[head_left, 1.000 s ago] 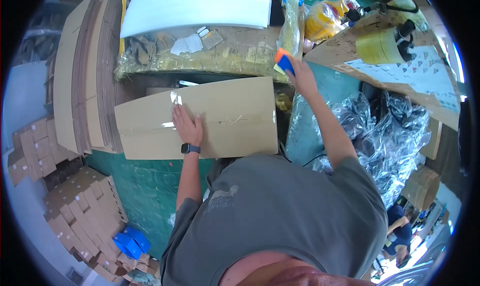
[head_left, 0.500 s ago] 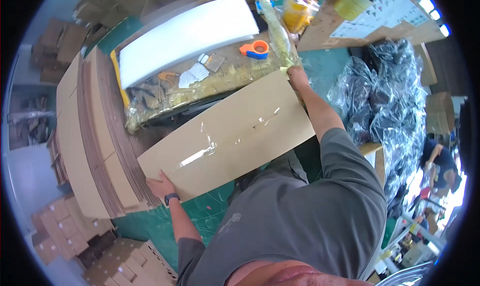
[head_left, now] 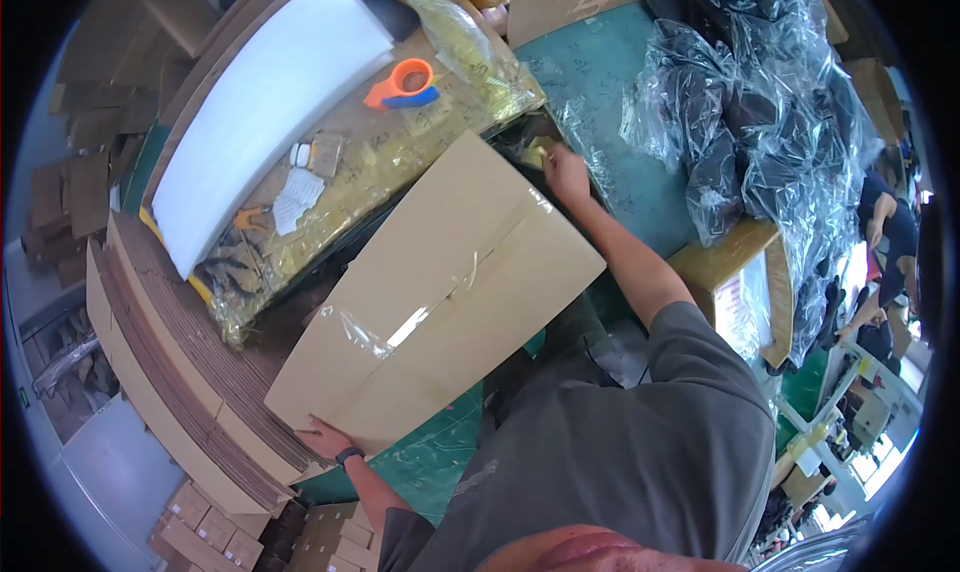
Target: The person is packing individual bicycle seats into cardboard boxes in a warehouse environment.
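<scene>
One long brown carton (head_left: 436, 290), shiny tape (head_left: 408, 326)

You wear a dark grey T-shirt (head_left: 610, 437) with a rounded neckline (head_left: 505, 544) and a small pale print (head_left: 476, 478) on the chest, too faint to make out. Its short right sleeve (head_left: 700, 354) and left sleeve (head_left: 405, 534) leave your forearms bare. A dark wristband (head_left: 350, 455) circles your left wrist; your left hand (head_left: 325, 439) and right hand (head_left: 567, 174) are bare.
</scene>
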`<action>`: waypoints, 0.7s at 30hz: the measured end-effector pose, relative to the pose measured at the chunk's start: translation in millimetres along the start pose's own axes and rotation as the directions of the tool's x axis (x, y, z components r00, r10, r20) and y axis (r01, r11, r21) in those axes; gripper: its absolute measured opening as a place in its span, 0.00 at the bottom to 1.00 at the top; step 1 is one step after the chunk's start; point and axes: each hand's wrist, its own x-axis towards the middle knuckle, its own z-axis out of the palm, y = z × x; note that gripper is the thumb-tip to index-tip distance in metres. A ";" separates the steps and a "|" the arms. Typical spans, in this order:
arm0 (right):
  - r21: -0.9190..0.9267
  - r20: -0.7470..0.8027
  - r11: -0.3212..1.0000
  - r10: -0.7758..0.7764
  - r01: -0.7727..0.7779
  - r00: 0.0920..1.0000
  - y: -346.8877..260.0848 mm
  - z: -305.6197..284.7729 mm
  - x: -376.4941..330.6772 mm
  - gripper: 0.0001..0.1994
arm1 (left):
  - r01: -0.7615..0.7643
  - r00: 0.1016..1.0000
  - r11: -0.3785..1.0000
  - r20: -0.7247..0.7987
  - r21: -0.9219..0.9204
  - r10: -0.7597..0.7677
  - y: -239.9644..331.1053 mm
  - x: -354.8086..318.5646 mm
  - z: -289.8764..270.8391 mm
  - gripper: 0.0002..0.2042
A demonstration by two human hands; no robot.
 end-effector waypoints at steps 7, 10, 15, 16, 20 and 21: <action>-0.495 0.408 0.867 0.173 0.058 0.897 128.0 107.7 16.4 0.31 | -0.025 1.000 0.997 -0.003 -0.076 0.024 -6.5 3.2 19.5 0.47; -0.514 0.675 0.851 0.322 0.109 0.664 65.3 67.4 44.8 0.32 | 0.016 1.000 0.994 0.028 -0.110 -0.013 -15.5 7.1 9.0 0.46; 0.099 0.787 0.749 0.344 -0.655 0.512 -20.9 -65.9 24.7 0.41 | 0.021 1.000 0.984 0.013 -0.179 -0.019 -33.9 22.9 -0.3 0.49; 0.329 0.861 0.307 0.292 -0.893 0.417 -36.2 -89.2 14.1 0.40 | 0.056 0.986 0.957 0.169 -0.283 -0.007 -37.1 27.3 -3.1 0.49; 0.098 0.569 0.942 0.212 -0.321 0.795 -110.7 -108.3 -22.1 0.40 | 0.302 0.928 0.762 0.359 -0.573 -0.098 -79.3 64.2 -20.0 0.33; 0.054 0.512 0.946 0.248 -0.319 0.822 -139.2 -145.2 -24.2 0.39 | 0.284 0.936 0.729 0.344 -0.623 -0.071 -49.3 59.2 -15.1 0.29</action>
